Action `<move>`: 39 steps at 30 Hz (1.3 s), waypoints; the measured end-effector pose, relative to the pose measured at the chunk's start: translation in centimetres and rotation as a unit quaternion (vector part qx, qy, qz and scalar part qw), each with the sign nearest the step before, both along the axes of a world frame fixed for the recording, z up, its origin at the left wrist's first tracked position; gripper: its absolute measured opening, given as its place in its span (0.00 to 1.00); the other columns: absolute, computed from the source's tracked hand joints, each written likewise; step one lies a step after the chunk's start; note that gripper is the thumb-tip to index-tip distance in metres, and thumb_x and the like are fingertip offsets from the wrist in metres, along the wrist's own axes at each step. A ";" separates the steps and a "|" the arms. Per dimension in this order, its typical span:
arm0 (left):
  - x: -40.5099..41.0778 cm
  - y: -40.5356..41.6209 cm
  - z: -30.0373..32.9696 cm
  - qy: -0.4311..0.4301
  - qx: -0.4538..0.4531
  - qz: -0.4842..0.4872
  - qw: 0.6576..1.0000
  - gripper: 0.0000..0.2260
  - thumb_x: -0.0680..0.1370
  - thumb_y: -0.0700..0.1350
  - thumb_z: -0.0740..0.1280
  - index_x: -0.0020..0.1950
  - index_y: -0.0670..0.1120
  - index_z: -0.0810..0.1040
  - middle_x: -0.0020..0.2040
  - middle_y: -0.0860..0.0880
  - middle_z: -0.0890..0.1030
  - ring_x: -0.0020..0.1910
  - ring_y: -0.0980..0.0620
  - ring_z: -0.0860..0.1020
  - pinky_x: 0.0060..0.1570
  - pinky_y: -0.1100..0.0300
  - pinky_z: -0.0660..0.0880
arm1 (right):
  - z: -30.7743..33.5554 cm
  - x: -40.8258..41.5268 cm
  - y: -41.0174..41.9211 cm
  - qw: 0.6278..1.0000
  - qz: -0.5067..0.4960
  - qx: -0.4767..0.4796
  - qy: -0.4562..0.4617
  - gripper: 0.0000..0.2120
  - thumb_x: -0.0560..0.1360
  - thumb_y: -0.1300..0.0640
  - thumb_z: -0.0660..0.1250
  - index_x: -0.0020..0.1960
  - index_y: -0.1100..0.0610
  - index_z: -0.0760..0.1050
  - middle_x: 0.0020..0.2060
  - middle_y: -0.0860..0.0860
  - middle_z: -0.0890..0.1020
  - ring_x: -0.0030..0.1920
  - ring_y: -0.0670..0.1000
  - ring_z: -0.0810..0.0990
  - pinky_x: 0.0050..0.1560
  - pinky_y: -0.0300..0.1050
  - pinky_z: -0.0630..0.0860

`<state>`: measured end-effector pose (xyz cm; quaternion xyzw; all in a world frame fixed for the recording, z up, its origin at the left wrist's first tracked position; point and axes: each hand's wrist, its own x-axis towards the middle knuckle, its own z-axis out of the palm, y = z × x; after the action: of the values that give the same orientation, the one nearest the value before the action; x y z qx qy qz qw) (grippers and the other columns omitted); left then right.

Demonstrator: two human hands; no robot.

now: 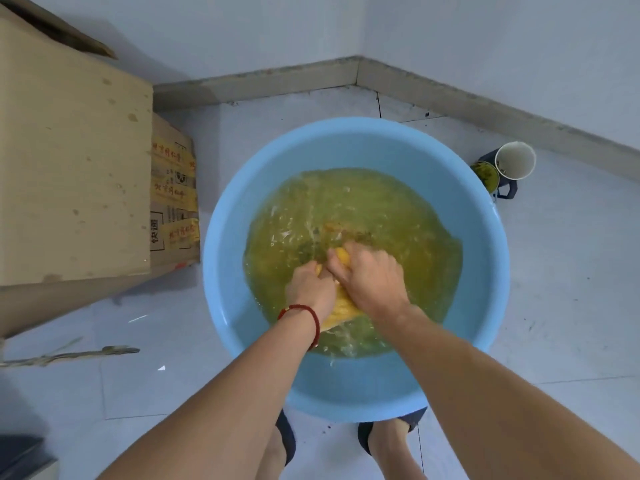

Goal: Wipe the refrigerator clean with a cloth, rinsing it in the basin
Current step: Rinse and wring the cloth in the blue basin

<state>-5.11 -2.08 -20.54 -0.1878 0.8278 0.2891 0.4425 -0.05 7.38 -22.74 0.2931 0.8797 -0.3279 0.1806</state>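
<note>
1. Cloth [341, 299], yellow and soaked, sits bunched at the centre of the frame, partly under the water, squeezed between our two hands.
2. Our left hand [309, 289], with a red cord bracelet [304, 315] on its wrist, has its fingers curled round the near fold of the cloth.
3. Our right hand [369, 277] lies over the far fold, fingers bent down and grasping it, knuckles close against the left hand.
4. Around the hands we see murky yellow-green water [381, 216], rippling and splashing, filling the lower part of a round blue basin [346, 143] that stands on the pale tiled floor [571, 271].
5. We judge this to be the rinsing step: the cloth is being scrubbed against itself in the basin.
6. The next move, as we judge it, calls for lifting the cloth clear of the water and wringing it tightly over the basin before it goes to the refrigerator, which is not in view.
7. At the left of the frame stands a large cardboard box [69, 168], with a smaller taped box [175, 199] just behind it.
8. At the right, just beside the basin, stand a white paper cup [515, 164] and a dark jug [498, 178].
9. At the bottom edge our feet in dark slippers [391, 434] show beneath the basin rim.
</note>
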 end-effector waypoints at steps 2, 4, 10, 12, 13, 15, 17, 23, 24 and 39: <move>0.1 -0.8 0.1 0.042 -0.004 0.029 0.999 0.09 0.81 0.52 0.67 0.56 0.50 0.81 0.55 0.45 0.84 0.56 0.41 0.81 0.56 0.53 0.78 | -0.7 -0.6 0.8 0.994 0.044 0.099 -0.016 0.15 0.83 0.43 0.57 0.57 0.55 0.70 0.55 0.58 0.78 0.49 0.61 0.80 0.38 0.49 0.70; 0.3 -1.1 0.5 0.056 -0.016 0.045 0.997 0.08 0.79 0.53 0.69 0.54 0.51 0.78 0.53 0.47 0.83 0.53 0.42 0.80 0.52 0.56 0.76 | -0.8 -0.5 1.0 0.985 -0.004 0.166 -0.051 0.13 0.81 0.47 0.58 0.60 0.55 0.67 0.62 0.59 0.70 0.59 0.62 0.74 0.41 0.54 0.74; 0.2 0.3 -0.9 -0.048 0.023 0.158 0.986 0.23 0.80 0.68 0.50 0.72 0.62 0.68 0.68 0.44 0.74 0.65 0.39 0.74 0.69 0.41 0.69 | 0.4 -0.3 -3.2 0.928 -0.342 -0.147 0.005 0.18 0.81 0.51 0.59 0.70 0.49 0.71 0.69 0.54 0.66 0.62 0.59 0.72 0.62 0.53 0.69; 0.1 1.2 -0.9 -0.047 0.043 0.157 0.986 0.23 0.82 0.65 0.52 0.71 0.56 0.72 0.66 0.43 0.77 0.63 0.39 0.76 0.69 0.42 0.71 | 2.0 -0.8 -3.8 0.853 -0.449 -0.262 0.044 0.15 0.78 0.49 0.60 0.61 0.46 0.79 0.60 0.51 0.79 0.55 0.53 0.79 0.60 0.51 0.75; -0.1 1.7 -0.9 -0.038 0.054 0.160 0.985 0.22 0.83 0.61 0.54 0.67 0.51 0.76 0.64 0.42 0.79 0.61 0.38 0.78 0.67 0.44 0.73 | 2.4 -0.9 -3.9 0.838 -0.467 -0.277 0.053 0.12 0.77 0.47 0.61 0.55 0.46 0.80 0.53 0.49 0.83 0.51 0.51 0.81 0.58 0.51 0.78; -0.7 2.0 -1.2 -0.026 0.051 0.142 0.988 0.19 0.85 0.55 0.56 0.55 0.44 0.81 0.60 0.38 0.82 0.58 0.37 0.80 0.63 0.45 0.76 | 2.6 -1.1 -3.5 0.863 -0.441 -0.239 0.055 0.11 0.77 0.43 0.66 0.47 0.49 0.81 0.42 0.49 0.85 0.45 0.53 0.83 0.52 0.51 0.81; -0.7 2.2 -0.7 -0.018 0.014 0.063 0.998 0.19 0.86 0.52 0.56 0.56 0.41 0.81 0.60 0.37 0.82 0.60 0.36 0.80 0.63 0.46 0.76 | 1.9 -1.1 -2.3 0.922 -0.355 -0.150 0.039 0.17 0.79 0.39 0.65 0.46 0.52 0.80 0.41 0.53 0.86 0.45 0.59 0.84 0.50 0.53 0.81; 0.2 0.0 0.7 0.088 -0.028 -0.037 0.995 0.14 0.83 0.55 0.62 0.61 0.48 0.79 0.59 0.42 0.82 0.58 0.40 0.79 0.53 0.53 0.74 | -0.2 -0.6 1.7 0.979 -0.018 0.172 -0.105 0.21 0.81 0.45 0.57 0.69 0.55 0.67 0.69 0.61 0.69 0.64 0.67 0.74 0.50 0.57 0.73; 0.2 -0.5 0.4 0.089 -0.048 -0.008 0.995 0.14 0.83 0.55 0.61 0.64 0.50 0.78 0.64 0.41 0.78 0.60 0.39 0.78 0.58 0.52 0.73 | -0.4 -0.4 1.8 0.971 -0.010 0.212 -0.107 0.22 0.78 0.46 0.59 0.68 0.55 0.68 0.71 0.61 0.66 0.67 0.67 0.69 0.55 0.62 0.73; 0.6 1.2 -1.5 -0.018 -0.001 0.137 0.990 0.15 0.83 0.57 0.59 0.49 0.47 0.77 0.53 0.41 0.83 0.51 0.38 0.82 0.45 0.46 0.83 | 1.6 -1.0 -1.3 0.970 -0.209 -0.120 0.020 0.12 0.79 0.47 0.68 0.46 0.56 0.78 0.37 0.52 0.83 0.39 0.57 0.83 0.40 0.46 0.78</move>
<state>-4.53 -0.84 -22.00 -0.3054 0.7863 0.3424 0.4137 -1.04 6.09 -21.14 0.4398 0.7568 -0.4672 0.1248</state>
